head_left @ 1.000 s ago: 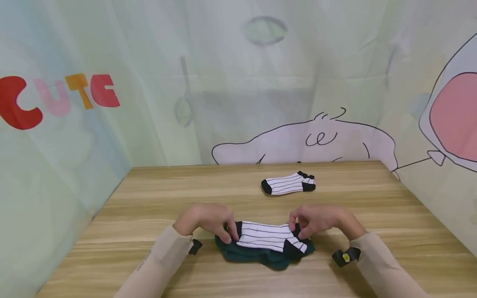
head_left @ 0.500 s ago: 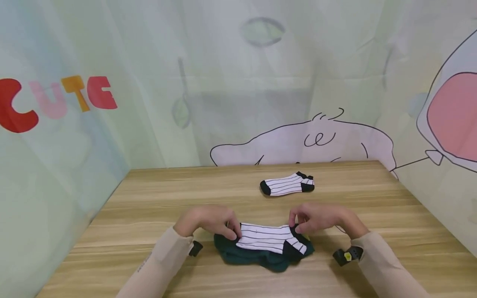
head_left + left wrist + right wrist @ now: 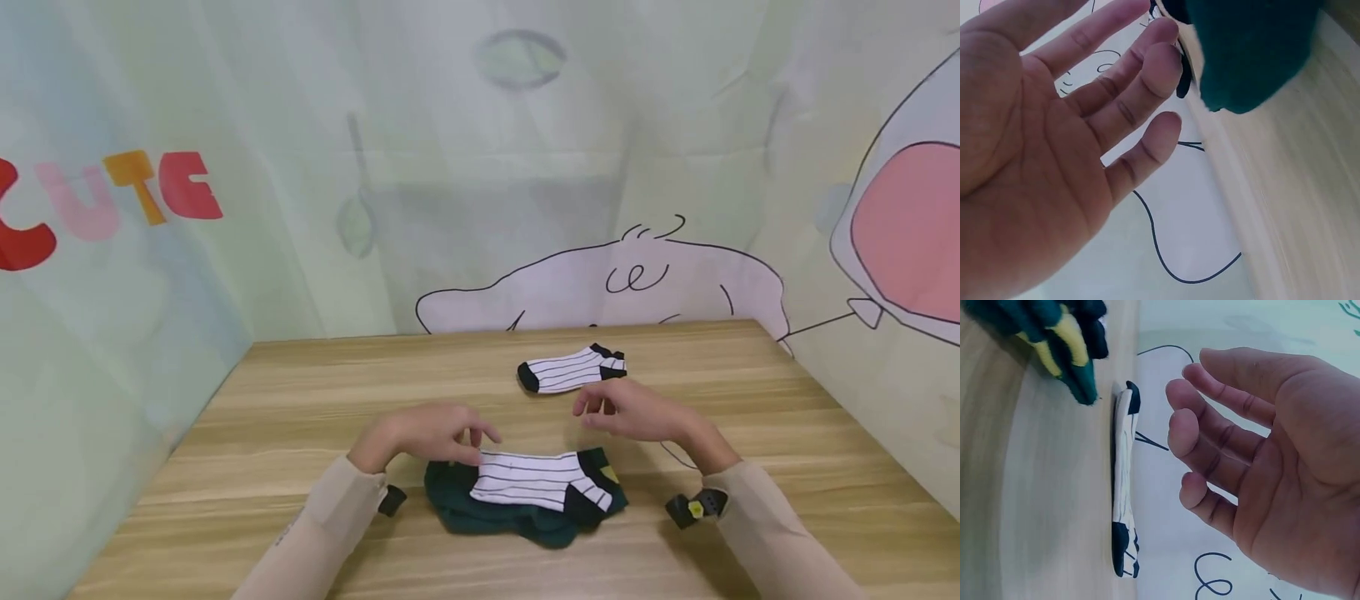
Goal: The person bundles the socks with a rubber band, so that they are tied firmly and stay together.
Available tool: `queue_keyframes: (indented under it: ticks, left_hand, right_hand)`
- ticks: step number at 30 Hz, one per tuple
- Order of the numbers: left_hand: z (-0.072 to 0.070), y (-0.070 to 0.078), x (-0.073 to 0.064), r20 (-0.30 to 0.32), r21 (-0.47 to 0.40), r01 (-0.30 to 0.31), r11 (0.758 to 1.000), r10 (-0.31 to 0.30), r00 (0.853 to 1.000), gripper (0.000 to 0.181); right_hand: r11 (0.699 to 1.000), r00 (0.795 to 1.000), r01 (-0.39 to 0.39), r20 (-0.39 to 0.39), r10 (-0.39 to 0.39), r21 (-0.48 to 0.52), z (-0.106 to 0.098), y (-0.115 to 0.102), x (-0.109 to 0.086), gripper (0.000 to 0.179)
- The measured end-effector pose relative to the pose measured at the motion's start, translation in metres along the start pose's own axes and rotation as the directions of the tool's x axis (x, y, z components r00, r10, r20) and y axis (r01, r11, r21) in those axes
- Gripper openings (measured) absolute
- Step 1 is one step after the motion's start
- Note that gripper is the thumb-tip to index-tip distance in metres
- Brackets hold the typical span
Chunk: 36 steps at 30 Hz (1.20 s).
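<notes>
A white striped sock (image 3: pixel 525 481) with black toe, heel and cuff lies flat on top of dark green socks (image 3: pixel 480 518) near the table's front. My left hand (image 3: pixel 431 435) hovers over the toe end of this pile, its fingers loosely bent and holding nothing. In the left wrist view, its palm faces the camera beside the green sock (image 3: pixel 1254 56). Behind the cuff end, my right hand (image 3: pixel 637 410) is raised off the socks, fingers relaxed with nothing in them. Yellow patches (image 3: pixel 1071 339) show on the green socks in the right wrist view.
A second white striped sock (image 3: pixel 570 372) with black ends lies farther back on the wooden table (image 3: pixel 337 375), just beyond my right hand. A printed curtain (image 3: pixel 480 183) hangs behind and at both sides of the table.
Both hands have let go of the white striped sock. My right hand has risen and moved back toward the far sock; my left has lifted slightly. The pile stays in place.
</notes>
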<state>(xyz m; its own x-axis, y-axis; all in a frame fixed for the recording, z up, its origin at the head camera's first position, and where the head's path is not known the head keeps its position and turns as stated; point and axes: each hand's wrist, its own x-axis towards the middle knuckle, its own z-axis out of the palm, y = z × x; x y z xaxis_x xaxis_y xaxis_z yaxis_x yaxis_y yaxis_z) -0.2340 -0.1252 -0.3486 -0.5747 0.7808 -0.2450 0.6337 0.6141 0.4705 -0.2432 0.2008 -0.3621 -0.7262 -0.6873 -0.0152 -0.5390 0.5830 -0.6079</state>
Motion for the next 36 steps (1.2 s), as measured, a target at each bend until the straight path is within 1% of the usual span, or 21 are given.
queue_keyframes:
  ticks: [6,11,13,15,19,22,25,29,32,36]
  left_hand:
    - [-0.005,-0.005,0.010,-0.030,-0.038,0.000,0.999,-0.001,1.000,0.036]
    - [-0.008,-0.009,0.017,-0.039,-0.085,0.031,0.996,-0.034,0.999,0.051]
    - [-0.010,-0.011,0.020,-0.048,-0.096,0.027,0.995,-0.031,0.998,0.057]
    - [-0.011,-0.013,0.023,-0.060,-0.089,0.009,0.996,-0.014,0.998,0.060]
    - [-0.011,-0.016,0.030,-0.072,-0.076,-0.024,0.997,0.018,0.997,0.061]
    - [-0.011,-0.018,0.035,-0.063,-0.095,-0.010,0.995,0.004,0.998,0.061]
    - [-0.012,-0.020,0.041,-0.053,-0.105,0.017,0.994,-0.022,0.998,0.061]
    - [-0.014,-0.022,0.050,-0.050,-0.113,0.045,0.993,-0.050,0.998,0.062]
    - [-0.016,-0.025,0.055,-0.061,-0.124,0.046,0.991,-0.054,0.997,0.061]
    - [-0.021,-0.031,0.055,-0.075,-0.129,0.033,0.991,-0.043,0.996,0.060]
  right_hand:
    - [0.999,0.998,-0.030,-0.049,0.031,0.017,-0.007,0.001,0.004,0.015]
    - [0.998,0.994,-0.055,-0.089,0.058,0.042,-0.016,0.006,0.009,0.014]
    - [0.996,0.991,-0.065,-0.111,0.071,0.057,-0.021,0.008,0.010,0.014]
    - [0.996,0.988,-0.067,-0.137,0.076,0.065,-0.027,0.011,0.011,0.014]
    - [0.996,0.980,-0.065,-0.185,0.076,0.066,-0.034,0.018,0.012,0.013]
    - [0.994,0.975,-0.065,-0.207,0.081,0.083,-0.037,0.021,0.014,0.012]
    - [0.991,0.971,-0.070,-0.221,0.093,0.112,-0.040,0.024,0.017,0.013]
    - [0.990,0.961,-0.076,-0.256,0.105,0.119,-0.045,0.028,0.021,0.015]
    - [0.991,0.952,-0.096,-0.282,0.118,0.093,-0.049,0.030,0.024,0.018]
    - [0.991,0.944,-0.111,-0.302,0.129,0.076,-0.053,0.033,0.029,0.018]
